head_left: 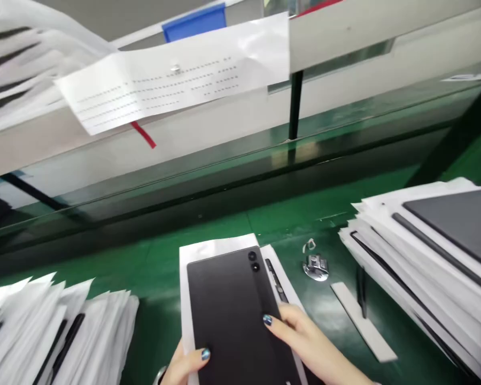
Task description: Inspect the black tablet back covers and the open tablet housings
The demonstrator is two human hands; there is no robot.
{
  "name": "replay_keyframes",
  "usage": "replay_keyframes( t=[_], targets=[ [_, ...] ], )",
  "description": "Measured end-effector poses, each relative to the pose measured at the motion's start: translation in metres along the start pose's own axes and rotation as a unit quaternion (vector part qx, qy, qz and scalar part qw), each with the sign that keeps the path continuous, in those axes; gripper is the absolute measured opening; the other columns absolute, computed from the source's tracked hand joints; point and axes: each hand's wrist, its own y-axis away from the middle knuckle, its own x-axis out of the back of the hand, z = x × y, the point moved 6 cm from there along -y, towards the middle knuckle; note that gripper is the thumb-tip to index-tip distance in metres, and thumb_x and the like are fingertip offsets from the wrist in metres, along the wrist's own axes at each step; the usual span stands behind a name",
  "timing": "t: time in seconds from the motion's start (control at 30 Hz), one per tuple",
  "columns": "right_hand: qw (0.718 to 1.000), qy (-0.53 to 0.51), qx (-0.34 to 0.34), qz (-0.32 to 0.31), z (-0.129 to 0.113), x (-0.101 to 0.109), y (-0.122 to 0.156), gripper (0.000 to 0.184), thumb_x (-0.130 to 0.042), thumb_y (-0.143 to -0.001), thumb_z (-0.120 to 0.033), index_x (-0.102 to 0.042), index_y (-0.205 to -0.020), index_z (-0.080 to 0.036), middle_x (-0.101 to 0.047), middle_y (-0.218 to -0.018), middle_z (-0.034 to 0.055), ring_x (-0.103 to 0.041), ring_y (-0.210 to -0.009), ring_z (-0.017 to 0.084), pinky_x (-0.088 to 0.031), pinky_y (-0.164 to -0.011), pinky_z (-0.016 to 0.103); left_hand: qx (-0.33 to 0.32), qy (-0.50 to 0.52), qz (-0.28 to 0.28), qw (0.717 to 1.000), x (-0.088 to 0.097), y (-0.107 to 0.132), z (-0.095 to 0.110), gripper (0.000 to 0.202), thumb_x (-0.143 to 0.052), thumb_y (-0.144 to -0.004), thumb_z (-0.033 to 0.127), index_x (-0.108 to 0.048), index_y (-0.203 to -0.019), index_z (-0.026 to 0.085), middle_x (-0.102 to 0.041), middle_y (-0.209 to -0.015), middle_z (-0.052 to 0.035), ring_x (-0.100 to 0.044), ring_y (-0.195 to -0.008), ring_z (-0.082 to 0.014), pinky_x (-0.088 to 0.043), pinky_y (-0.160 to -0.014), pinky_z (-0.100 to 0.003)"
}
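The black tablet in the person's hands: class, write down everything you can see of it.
This black tablet is a thin, matte slab with rounded corners, back facing up, two round camera lenses near its top edge. It lies on white card, its lower end out of view. The left hand and right hand touch its edges.

Left side: green bench (pixel 156 315) shows between the left hand (pixel 186 363) and a stack of white packets (pixel 64 337).
Right side: past the right hand (pixel 308 334), a metal clip (pixel 316 266) and a white strip (pixel 363 321) lie before a taller stack (pixel 420 256).
Back edge: bench runs behind the tablet (pixel 232 315) to a glass panel (pixel 224 182).
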Motion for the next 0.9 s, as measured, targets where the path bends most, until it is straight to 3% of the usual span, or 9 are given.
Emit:
replay_keyframes(
  t=[0.1,0.27,0.43,0.53,0.63,0.8,0.9],
  targets=[
    [0.996,-0.086,-0.038,0.003,0.005,-0.001,-0.002,0.049,-0.078,-0.076,-0.064,-0.073,-0.070,-0.016,-0.066,-0.074,0.0020,-0.058,-0.071,0.018,-0.045,-0.067,0.026,0.023,0.021,-0.057,0.998,-0.011,0.003,-0.002,0.045,-0.100,-0.040,0.034,-0.080,-0.076,0.015,-0.078,-0.072,-0.0097,-0.075,-0.080,-0.0366,-0.059,-0.084,-0.044],
    [0.974,-0.192,-0.117,0.032,0.011,-0.002,-0.001,0.043,-0.091,-0.061,-0.058,-0.078,-0.074,-0.019,-0.071,-0.072,0.0018,-0.066,-0.076,0.020,-0.050,-0.071,0.025,0.076,0.018,-0.071,0.994,-0.021,0.004,0.001,0.045,-0.096,-0.049,0.050,-0.080,-0.073,0.015,-0.077,-0.072,-0.0108,-0.074,-0.092,-0.0367,-0.052,-0.099,-0.043],
    [0.957,-0.213,-0.165,0.108,0.013,0.002,0.003,0.044,-0.097,-0.048,-0.055,-0.078,-0.069,-0.021,-0.073,-0.069,-0.0003,-0.066,-0.069,0.018,-0.053,-0.071,0.026,0.099,0.011,-0.105,0.989,-0.026,0.005,0.001,0.050,-0.095,-0.050,0.054,-0.080,-0.076,0.013,-0.078,-0.073,-0.0105,-0.074,-0.086,-0.0336,-0.054,-0.092,-0.040],
    [0.956,-0.202,-0.173,0.122,0.013,0.003,0.004,0.048,-0.098,-0.043,-0.056,-0.078,-0.068,-0.020,-0.072,-0.068,-0.0005,-0.067,-0.070,0.019,-0.053,-0.069,0.027,0.104,0.009,-0.111,0.988,-0.023,0.006,0.001,0.048,-0.093,-0.052,0.055,-0.080,-0.072,0.014,-0.077,-0.069,-0.0085,-0.073,-0.070,-0.0266,-0.057,-0.074,-0.032],
    [0.962,-0.185,-0.166,0.113,0.014,0.003,0.002,0.050,-0.096,-0.045,-0.058,-0.076,-0.067,-0.019,-0.071,-0.067,0.0002,-0.067,-0.070,0.019,-0.052,-0.066,0.026,0.097,-0.001,-0.123,0.988,-0.023,0.008,0.001,0.046,-0.094,-0.052,0.053,-0.080,-0.075,0.015,-0.076,-0.068,-0.0072,-0.072,-0.065,-0.0241,-0.055,-0.066,-0.030],
    [0.977,-0.129,-0.135,0.107,0.017,0.007,-0.002,0.053,-0.091,-0.051,-0.065,-0.073,-0.062,-0.016,-0.070,-0.064,0.0023,-0.063,-0.062,0.017,-0.048,-0.059,0.025,0.100,-0.026,-0.168,0.980,-0.028,0.012,-0.004,0.054,-0.096,-0.051,0.038,-0.080,-0.095,0.013,-0.078,-0.081,-0.0130,-0.073,-0.087,-0.0382,-0.056,-0.085,-0.046],
    [0.980,-0.154,-0.094,0.089,0.008,0.006,-0.005,0.049,-0.088,-0.062,-0.061,-0.079,-0.085,-0.019,-0.076,-0.087,0.0057,-0.069,-0.084,0.024,-0.052,-0.077,0.030,0.097,-0.073,-0.121,0.985,-0.015,0.006,-0.008,0.058,-0.095,-0.046,0.044,-0.080,-0.093,0.013,-0.078,-0.080,-0.0133,-0.071,-0.094,-0.0431,-0.054,-0.092,-0.051]
  ],
)
